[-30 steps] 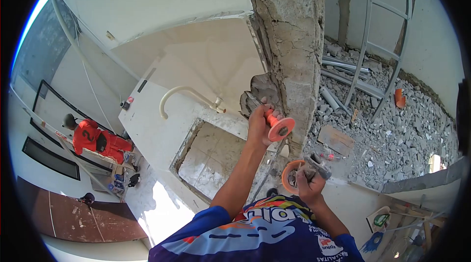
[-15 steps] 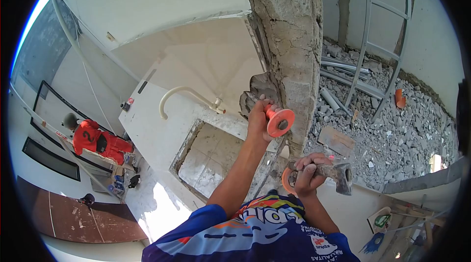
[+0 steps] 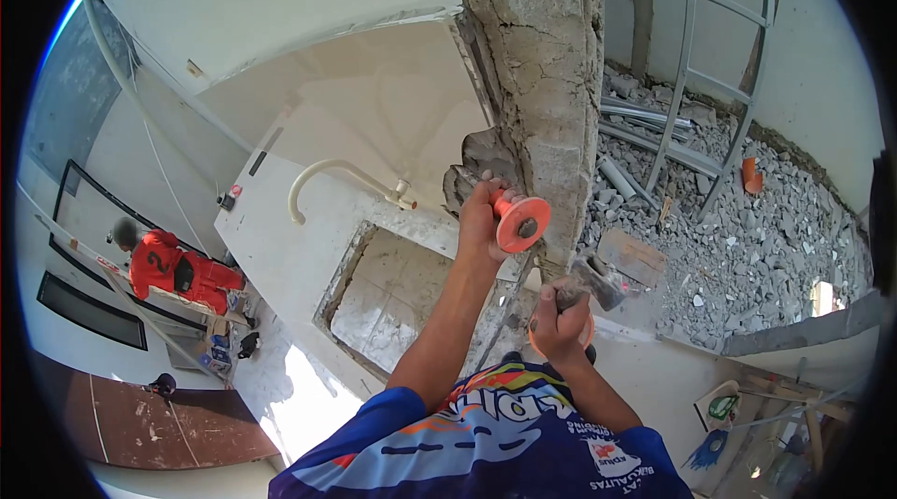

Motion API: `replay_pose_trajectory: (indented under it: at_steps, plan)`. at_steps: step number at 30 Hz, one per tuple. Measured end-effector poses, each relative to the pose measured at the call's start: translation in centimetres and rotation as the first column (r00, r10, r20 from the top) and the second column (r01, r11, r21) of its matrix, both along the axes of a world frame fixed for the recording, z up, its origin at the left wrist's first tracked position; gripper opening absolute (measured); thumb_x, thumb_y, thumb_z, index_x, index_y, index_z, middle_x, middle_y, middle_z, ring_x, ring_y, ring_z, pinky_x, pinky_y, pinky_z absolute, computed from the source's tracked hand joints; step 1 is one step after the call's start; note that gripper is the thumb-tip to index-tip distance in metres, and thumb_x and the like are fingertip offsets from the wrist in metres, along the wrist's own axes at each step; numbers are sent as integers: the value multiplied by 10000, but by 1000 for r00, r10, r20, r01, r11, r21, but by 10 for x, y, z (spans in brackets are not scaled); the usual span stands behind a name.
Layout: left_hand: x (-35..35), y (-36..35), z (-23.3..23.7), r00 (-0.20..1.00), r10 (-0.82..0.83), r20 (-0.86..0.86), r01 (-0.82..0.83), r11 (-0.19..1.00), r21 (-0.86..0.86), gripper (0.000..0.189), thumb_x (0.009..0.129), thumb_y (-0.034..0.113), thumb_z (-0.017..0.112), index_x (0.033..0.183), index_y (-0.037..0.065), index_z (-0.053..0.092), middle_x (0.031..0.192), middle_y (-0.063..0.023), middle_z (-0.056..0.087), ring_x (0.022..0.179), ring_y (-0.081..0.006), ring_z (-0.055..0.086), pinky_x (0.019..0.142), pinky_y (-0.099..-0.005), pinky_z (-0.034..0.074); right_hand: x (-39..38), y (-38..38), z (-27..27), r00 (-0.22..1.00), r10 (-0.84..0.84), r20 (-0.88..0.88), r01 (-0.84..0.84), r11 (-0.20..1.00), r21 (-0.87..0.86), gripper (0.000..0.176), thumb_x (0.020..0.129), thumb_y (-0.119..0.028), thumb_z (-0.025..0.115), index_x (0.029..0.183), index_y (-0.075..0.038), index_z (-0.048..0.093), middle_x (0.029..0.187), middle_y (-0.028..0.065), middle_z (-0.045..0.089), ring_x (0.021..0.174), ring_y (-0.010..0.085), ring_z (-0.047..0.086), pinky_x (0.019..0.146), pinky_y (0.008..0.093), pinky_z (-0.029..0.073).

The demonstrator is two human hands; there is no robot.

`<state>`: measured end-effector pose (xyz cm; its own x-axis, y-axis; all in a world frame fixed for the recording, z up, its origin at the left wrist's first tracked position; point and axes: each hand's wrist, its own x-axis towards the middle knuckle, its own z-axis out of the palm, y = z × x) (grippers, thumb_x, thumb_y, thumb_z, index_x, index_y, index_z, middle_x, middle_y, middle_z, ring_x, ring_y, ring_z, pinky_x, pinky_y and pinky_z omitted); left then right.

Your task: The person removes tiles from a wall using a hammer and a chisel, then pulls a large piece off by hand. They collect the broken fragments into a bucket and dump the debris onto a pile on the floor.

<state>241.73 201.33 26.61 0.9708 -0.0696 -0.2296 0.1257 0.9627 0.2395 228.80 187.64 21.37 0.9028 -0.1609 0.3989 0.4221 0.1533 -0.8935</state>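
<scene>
Orange round-flanged chisel grip [image 3: 511,220]; grey metal hammer head [image 3: 600,282].
Blue short-sleeved jersey [image 3: 486,448], patterned light blue with dark dashes, white lettering; co-worker's red shirt [image 3: 154,277], black numeral; cream curved pipe [image 3: 338,164].

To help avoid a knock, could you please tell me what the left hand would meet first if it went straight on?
The left hand, gripping the orange-guarded chisel, would probably meet the chipped grey masonry first, though depth is unclear.

Single head cam, wide-angle, looks fwd & down past wearer's shirt [image 3: 439,452].
</scene>
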Motion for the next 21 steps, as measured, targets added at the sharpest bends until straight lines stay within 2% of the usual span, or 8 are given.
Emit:
replay_pose_trajectory:
  at_steps: [2,4,7,10,14,17,20,21]
  plan:
    - [-2,-4,6,999,22,-27,-22,1000,22,342,882,15,508,1179,107,368,841,-71,492,668,-190,511,602,-363,506,9,-2,2,984,-18,-179,-66,890,-451,153,957,-185,590,981,-46,531,731,96,588,646,163,572,593,356,489]
    - [-1,-10,12,992,118,-45,-112,986,124,325,884,12,501,1162,107,361,829,-73,491,665,-189,507,602,-363,503,1,-15,19,999,8,-38,-24,908,-419,176,956,-192,593,1028,-39,543,778,108,620,662,188,606,618,355,506]
    - [4,-4,-1,997,62,-39,-61,997,45,313,884,7,497,1143,107,352,818,-80,485,658,-190,499,598,-365,500,-16,-25,32,940,12,340,45,986,-160,271,993,-242,526,1101,-8,442,850,102,560,609,201,574,632,363,527]
    - [1,-6,8,999,54,-3,-53,997,56,320,881,0,495,1146,111,354,821,-84,476,658,-193,496,590,-369,496,-7,-12,25,773,53,632,-315,897,311,297,1000,-229,506,1133,7,386,883,109,527,609,175,553,641,365,534]
    - [0,-4,7,999,-4,-54,3,1000,-8,328,874,-7,501,1143,111,355,780,-79,457,657,-194,491,574,-361,488,28,-9,-7,962,130,-240,-222,885,-410,253,1005,-236,503,996,-50,332,819,98,450,553,151,483,571,347,518]
    - [-2,-9,11,993,106,-56,-99,989,112,338,868,-7,509,1150,104,361,763,-78,458,655,-196,496,577,-361,494,9,-32,13,988,117,-103,-149,906,-396,247,998,-235,526,979,-55,359,784,101,491,546,159,488,533,333,486]
    - [0,-10,14,993,98,-58,-91,989,117,347,862,-5,514,1158,98,366,767,-79,464,656,-196,503,575,-365,501,2,-13,26,941,-108,320,4,951,310,232,982,-233,561,1002,-31,449,744,117,577,581,187,557,538,333,468]
    - [2,-8,12,994,92,-51,-86,991,99,348,863,-4,515,1159,100,365,768,-79,465,657,-195,504,572,-366,502,9,-3,14,951,-116,287,41,966,256,250,973,-246,579,991,-15,487,728,125,606,612,200,593,550,338,472]
